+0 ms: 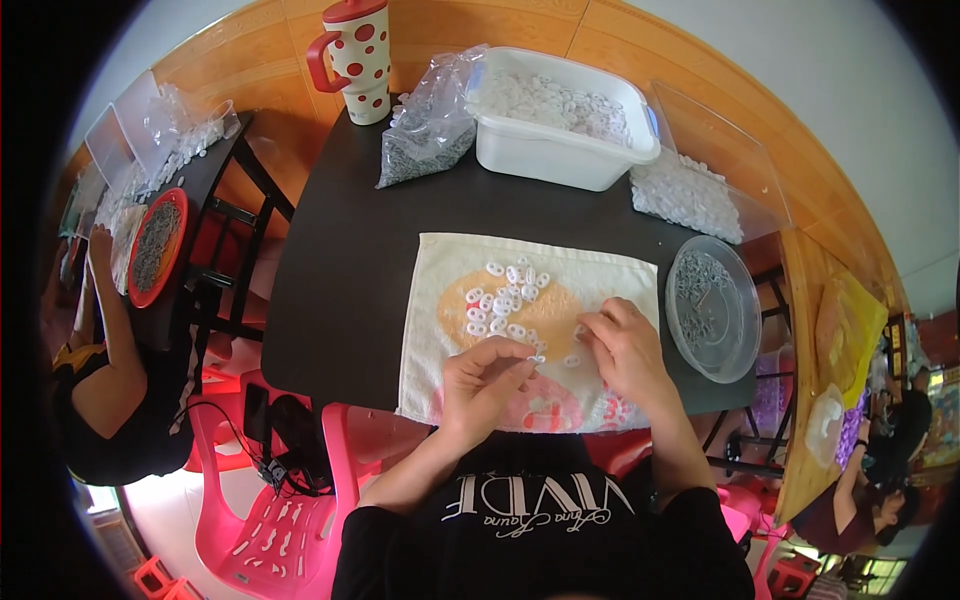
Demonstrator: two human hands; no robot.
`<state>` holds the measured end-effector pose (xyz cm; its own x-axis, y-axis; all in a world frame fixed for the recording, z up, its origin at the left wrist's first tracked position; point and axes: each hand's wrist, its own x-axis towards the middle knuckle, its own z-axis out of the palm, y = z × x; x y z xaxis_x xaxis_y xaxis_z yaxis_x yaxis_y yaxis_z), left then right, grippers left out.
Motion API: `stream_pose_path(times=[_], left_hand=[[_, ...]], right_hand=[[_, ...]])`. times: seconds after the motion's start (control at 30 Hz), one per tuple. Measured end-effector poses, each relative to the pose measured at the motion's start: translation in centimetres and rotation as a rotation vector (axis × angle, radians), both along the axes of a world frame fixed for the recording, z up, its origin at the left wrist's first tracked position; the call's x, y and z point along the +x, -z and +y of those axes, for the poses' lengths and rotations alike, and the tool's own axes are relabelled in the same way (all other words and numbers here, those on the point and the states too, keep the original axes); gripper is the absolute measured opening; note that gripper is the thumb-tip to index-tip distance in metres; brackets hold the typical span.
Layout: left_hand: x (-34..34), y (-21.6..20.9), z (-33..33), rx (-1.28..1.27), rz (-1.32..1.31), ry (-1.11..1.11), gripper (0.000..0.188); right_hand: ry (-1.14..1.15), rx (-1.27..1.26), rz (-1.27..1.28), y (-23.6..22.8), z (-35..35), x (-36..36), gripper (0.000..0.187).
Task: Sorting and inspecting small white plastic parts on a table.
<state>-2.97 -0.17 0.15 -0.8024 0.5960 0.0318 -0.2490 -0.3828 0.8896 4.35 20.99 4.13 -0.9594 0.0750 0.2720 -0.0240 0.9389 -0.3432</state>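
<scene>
My left hand (485,388) is closed, thumb and forefinger pinching a small white plastic piece (538,359) above the towel's front part. To its right, my right hand (630,350) is curled, thumb and fingertips closed around another white piece (580,331) low over the towel; the fingers partly hide it. A loose heap of white oval plastic pieces with holes (508,298) lies beyond my hands. Under everything is a cream towel (425,330) with an orange and pink print. Right of the towel stands a clear round tub (735,355) with small grey metal pieces (700,290).
At the back stand a white tub (560,155) of white pieces, a clear bag of grey pieces (430,145), a dotted tumbler (365,65) and a bag of white pieces (690,195). A co-worker (110,390) sits left beside a red tray (180,250). A pink chair (270,530) is behind-left.
</scene>
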Motion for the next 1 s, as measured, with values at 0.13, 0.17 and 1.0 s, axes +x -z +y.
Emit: stream_pose_path(times=[0.13, 0.17, 1.0], left_hand=[[0.1, 0.0, -0.1, -0.021, -0.024, 0.033, 0.017], [0.1, 0.1, -0.1, -0.037, -0.018, 0.042, 0.019], [0.5, -2.2, 1.3, 0.054, -0.025, 0.147, 0.04]], right_hand=[[0.033, -0.009, 0.05, 1.1, -1.0, -0.1, 0.016], [0.03, -0.01, 0.051, 1.2, -1.0, 0.0, 0.016], [-0.074, -1.386, -0.002, -1.2, -2.2, 1.3, 0.013]])
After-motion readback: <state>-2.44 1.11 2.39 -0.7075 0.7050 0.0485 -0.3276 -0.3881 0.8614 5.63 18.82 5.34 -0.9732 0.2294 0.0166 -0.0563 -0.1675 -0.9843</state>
